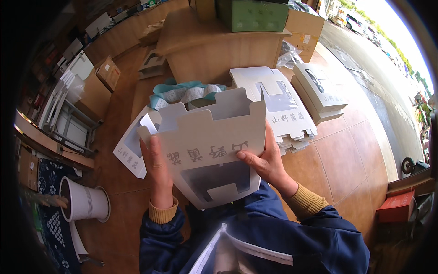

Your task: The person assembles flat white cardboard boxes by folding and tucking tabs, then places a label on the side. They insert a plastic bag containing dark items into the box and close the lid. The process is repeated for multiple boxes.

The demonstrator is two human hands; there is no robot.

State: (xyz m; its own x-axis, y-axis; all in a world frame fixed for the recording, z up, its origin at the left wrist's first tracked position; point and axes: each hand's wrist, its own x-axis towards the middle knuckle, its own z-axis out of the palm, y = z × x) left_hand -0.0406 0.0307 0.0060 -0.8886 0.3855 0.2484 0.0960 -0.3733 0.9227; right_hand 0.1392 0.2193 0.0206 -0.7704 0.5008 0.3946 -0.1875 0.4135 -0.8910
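I hold a grey-white cardboard box [212, 146], partly folded, with a clear window panel and notched flaps at its top. My left hand [157, 171] grips its left edge, thumb on the front face. My right hand [264, 162] grips its right edge, thumb pressed on the front. The box is tilted toward me above my lap. Behind it lie rolls of teal-edged paper tape [187, 93] and a flat box blank [130, 153] on the floor.
A stack of flat box blanks [280, 107] lies ahead right, with another pile [319, 91] beyond it. A wooden counter [214, 50] carries a green box [253, 16]. A white pot [84, 203] stands at the left. A red box [397, 208] sits at the right.
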